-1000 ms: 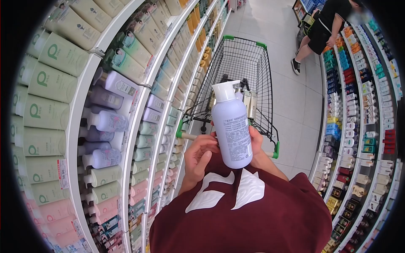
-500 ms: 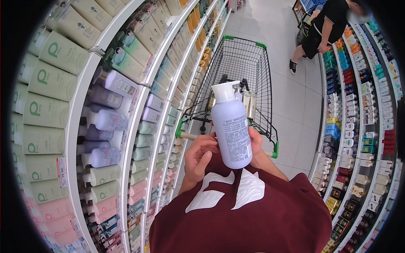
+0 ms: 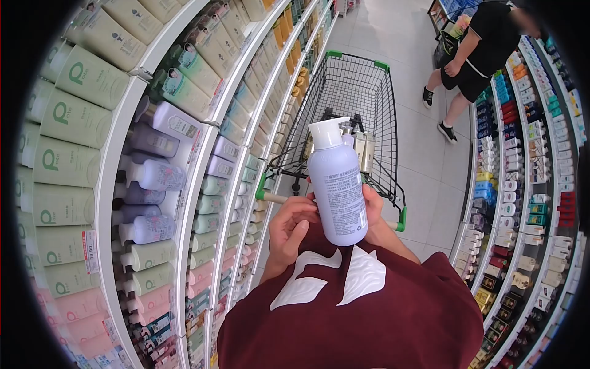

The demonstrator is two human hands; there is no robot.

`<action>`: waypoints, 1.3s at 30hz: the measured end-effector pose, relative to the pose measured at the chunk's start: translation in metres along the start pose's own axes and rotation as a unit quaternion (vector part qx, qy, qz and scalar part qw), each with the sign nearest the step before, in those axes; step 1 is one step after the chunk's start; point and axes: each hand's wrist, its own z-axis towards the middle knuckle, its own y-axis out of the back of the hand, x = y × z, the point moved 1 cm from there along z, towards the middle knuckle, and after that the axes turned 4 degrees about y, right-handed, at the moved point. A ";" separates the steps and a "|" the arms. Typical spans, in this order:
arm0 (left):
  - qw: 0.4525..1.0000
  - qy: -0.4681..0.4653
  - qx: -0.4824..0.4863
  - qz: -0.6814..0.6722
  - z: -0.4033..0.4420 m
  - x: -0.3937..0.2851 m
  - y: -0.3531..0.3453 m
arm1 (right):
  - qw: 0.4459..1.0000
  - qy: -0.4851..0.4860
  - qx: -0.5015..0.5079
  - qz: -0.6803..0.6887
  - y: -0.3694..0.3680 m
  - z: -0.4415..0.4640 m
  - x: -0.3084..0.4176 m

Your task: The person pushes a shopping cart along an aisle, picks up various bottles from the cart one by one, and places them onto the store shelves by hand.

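Observation:
A lavender pump bottle [image 3: 338, 190] with a white pump head is held upright, slightly tilted, in front of my chest. Its back label, dense with small print, faces me. My right hand [image 3: 373, 206] grips the bottle from its right side, with most of the fingers hidden behind it. On the left, my left hand [image 3: 290, 229] has its curled fingers against the bottle's side, the thumb held away from it. Just beyond the bottle stands a black wire shopping cart [image 3: 381, 111] with green corners, with several bottles [image 3: 367, 154] at its near end.
Shelves [image 3: 101, 160] of pump bottles run along my left, including lavender bottles [image 3: 150, 229] like the held one. Stocked shelves [image 3: 491, 258] line the right side. A person in black [image 3: 485, 43] with a bag stands in the tiled aisle [image 3: 424, 154], right of the cart.
The person in black has stepped further into view, and both feet now show. My hands, the bottle and the cart have stayed where they were.

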 end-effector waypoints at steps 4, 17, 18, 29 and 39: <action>1.000 0.000 0.001 -0.001 0.001 0.000 0.000 | 1.000 0.010 -0.001 -0.009 0.002 0.001 0.000; 1.000 0.007 -0.002 -0.004 0.001 -0.001 0.000 | 1.000 0.008 -0.002 -0.010 0.003 0.002 -0.001; 1.000 0.008 -0.002 -0.005 0.001 -0.001 0.000 | 1.000 0.007 -0.001 -0.004 0.001 0.002 0.000; 0.996 0.083 -0.019 -0.024 0.002 -0.004 -0.002 | 0.992 0.052 -0.054 -0.105 -0.013 -0.001 0.007; 0.992 0.117 -0.026 -0.047 0.001 0.013 -0.003 | 0.947 0.111 -0.039 -0.298 -0.028 0.001 0.005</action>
